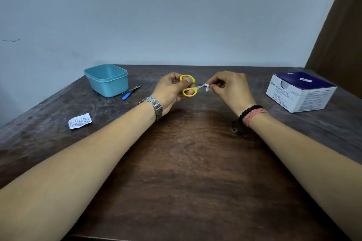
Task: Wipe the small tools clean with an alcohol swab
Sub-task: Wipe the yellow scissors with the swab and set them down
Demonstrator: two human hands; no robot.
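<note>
Head view, placed relative to the blue tub point(106, 80) on the table point(186, 172).

- Scissors point(189, 87), yellow handles: held above the table, right of the tub. Long axis runs left to right, blades pointing toward the right hand.
- Left hand point(172, 89): fingers curled round the handles, thumb on the upper loop.
- Right hand point(228, 89): nearer the blade tips; fingertips pinch the white swab point(206, 86) folded over the blades. Wiping likely runs along that axis.
- Blue-handled tool point(130, 92): lying just right of the tub.
- Torn wrapper point(80, 121): nearer than the tub.
- Swab box point(300, 92): far right.
</note>
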